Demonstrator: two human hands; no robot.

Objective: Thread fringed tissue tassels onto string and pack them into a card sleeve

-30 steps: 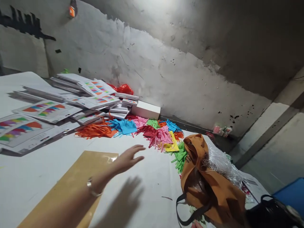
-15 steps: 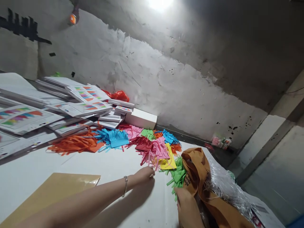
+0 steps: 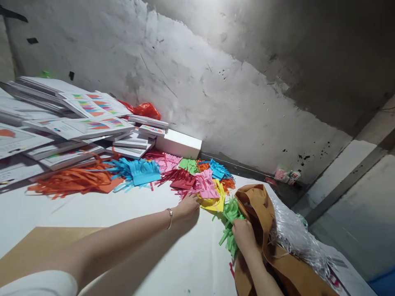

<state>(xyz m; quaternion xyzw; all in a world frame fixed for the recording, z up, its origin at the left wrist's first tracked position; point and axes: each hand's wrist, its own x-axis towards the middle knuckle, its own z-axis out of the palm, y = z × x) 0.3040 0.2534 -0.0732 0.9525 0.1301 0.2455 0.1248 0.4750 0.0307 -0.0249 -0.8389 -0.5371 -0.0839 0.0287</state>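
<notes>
My left hand (image 3: 189,206), wearing a bracelet, reaches to the near edge of a pink fringed piece (image 3: 207,187) and a yellow fringed piece (image 3: 217,201). Its fingers are curled at the strips; what they grip, if anything, is hidden. My right hand (image 3: 243,234) is closed on a green fringed piece (image 3: 232,209) beside a brown cloth bag (image 3: 253,197). Behind my left hand lie a dark red fringed piece (image 3: 183,180), a blue one (image 3: 143,172) and an orange one (image 3: 78,179).
Stacks of white printed boards (image 3: 92,127) fill the back left, near a red plastic bag (image 3: 145,110) and a white box (image 3: 179,143). A tan sheet (image 3: 33,246) lies on the white tabletop (image 3: 185,263). Clear plastic wrapping (image 3: 293,226) is at the right.
My left hand has moved forward to the pink and yellow fringes. My right hand has risen further onto the green fringe. The view has shifted to the right.
</notes>
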